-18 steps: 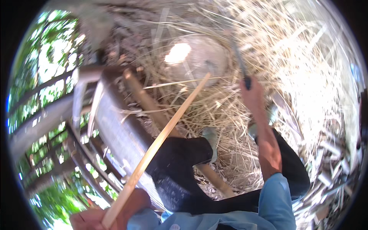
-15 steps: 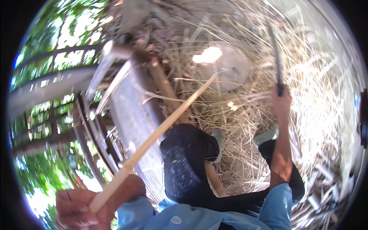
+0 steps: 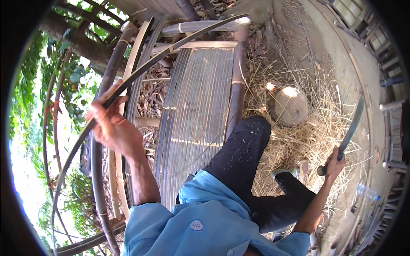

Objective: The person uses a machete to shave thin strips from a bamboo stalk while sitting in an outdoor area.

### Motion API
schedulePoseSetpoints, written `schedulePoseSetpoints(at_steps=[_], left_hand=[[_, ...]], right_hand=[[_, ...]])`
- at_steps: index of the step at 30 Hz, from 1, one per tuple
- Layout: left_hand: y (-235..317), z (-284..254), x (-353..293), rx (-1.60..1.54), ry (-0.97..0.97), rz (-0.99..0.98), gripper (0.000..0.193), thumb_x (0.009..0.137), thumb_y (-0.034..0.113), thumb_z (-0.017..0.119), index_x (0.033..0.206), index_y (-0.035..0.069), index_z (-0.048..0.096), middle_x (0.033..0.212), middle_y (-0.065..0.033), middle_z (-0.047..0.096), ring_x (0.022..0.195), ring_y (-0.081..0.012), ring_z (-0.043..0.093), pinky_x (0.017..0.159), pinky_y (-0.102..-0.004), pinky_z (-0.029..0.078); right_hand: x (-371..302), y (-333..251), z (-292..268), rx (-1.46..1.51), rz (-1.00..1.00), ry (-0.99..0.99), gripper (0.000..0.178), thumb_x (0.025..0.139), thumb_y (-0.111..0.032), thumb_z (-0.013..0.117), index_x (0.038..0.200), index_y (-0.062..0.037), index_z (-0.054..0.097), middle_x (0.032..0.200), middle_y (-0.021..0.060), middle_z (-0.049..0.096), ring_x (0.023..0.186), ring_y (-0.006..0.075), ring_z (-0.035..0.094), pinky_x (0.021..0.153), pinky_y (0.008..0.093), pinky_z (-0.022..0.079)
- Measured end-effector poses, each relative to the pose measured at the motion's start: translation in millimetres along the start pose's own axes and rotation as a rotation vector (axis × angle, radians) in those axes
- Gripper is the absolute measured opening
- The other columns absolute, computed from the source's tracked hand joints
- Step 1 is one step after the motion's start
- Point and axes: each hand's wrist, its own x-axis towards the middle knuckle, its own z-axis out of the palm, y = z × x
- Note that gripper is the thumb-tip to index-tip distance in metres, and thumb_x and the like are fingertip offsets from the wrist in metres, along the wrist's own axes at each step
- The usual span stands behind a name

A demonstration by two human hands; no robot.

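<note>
Holding a long strip [image 3: 141, 72] tight in our left hand [image 3: 112, 124], our right hand [image 3: 334, 164] grips a knife [image 3: 348, 132]. Next, we think, comes a careful cut.

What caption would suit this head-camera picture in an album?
Left hand grips a long bamboo strip beside a slatted bamboo bench; right hand holds a long knife over straw.

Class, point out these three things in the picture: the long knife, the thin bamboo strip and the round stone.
long knife [image 3: 351, 128], head view, middle of the blade.
thin bamboo strip [image 3: 171, 49], head view, its dark curved length.
round stone [image 3: 291, 105], head view, its top.
</note>
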Motion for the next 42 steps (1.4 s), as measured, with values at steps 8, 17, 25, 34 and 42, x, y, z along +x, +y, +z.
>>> schedulePoseSetpoints(at_steps=[8, 17, 25, 34, 42], left_hand=[[-119, -81, -56, 0.096, 0.267, -0.571, 0.057, 0.103, 0.047, 0.053, 0.132, -0.002, 0.058, 0.112, -0.0233, 0.07, 0.106, -0.0271, 0.069, 0.088, -0.0426, 0.059], [-144, -128, -96, 1.07, -0.489, 0.141, 0.033, 0.09, 0.026, 0.072, 0.118, 0.009, 0.068, 0.1, -0.0111, 0.066, 0.102, -0.0282, 0.057, 0.09, -0.0465, 0.045], [-220, -169, -103, 0.922, -0.573, -0.519, 0.054, 0.088, 0.024, 0.076, 0.136, 0.006, 0.059, 0.108, -0.0233, 0.058, 0.089, -0.0341, 0.062, 0.076, -0.0486, 0.054], [-224, -156, -119, 0.74, -0.598, -0.248, 0.028, 0.1, 0.019, 0.057, 0.113, -0.001, 0.072, 0.075, -0.0223, 0.069, 0.063, -0.0244, 0.068, 0.055, -0.0402, 0.053], [-101, -184, -73, 0.9, -0.584, -0.469, 0.029, 0.099, 0.021, 0.059, 0.116, 0.001, 0.071, 0.067, -0.0244, 0.065, 0.056, -0.0283, 0.069, 0.054, -0.0413, 0.051]], right_hand=[[-53, -34, 51, 0.054, 0.063, -0.106, 0.031, 0.096, -0.031, 0.069, 0.087, -0.0051, 0.054, 0.058, -0.0001, 0.05, 0.042, 0.0091, 0.047, 0.037, 0.0264, 0.039], [-84, -46, 54, 0.17, 0.192, -0.164, 0.03, 0.097, -0.031, 0.068, 0.088, -0.0053, 0.056, 0.06, 0.0021, 0.052, 0.044, 0.0105, 0.049, 0.039, 0.0262, 0.04], [-69, -37, 80, 0.497, 0.432, -0.147, 0.022, 0.095, -0.026, 0.07, 0.096, -0.0084, 0.057, 0.068, 0.0015, 0.051, 0.052, 0.0118, 0.05, 0.043, 0.0266, 0.044], [-61, -37, 110, 0.332, 0.379, -0.234, 0.024, 0.095, -0.027, 0.069, 0.093, -0.0064, 0.057, 0.068, 0.0011, 0.054, 0.052, 0.0109, 0.052, 0.045, 0.0265, 0.046], [-61, -35, 122, 0.37, 0.372, -0.25, 0.026, 0.095, -0.027, 0.07, 0.095, -0.0051, 0.056, 0.069, 0.0025, 0.053, 0.054, 0.0121, 0.053, 0.045, 0.0273, 0.046]])
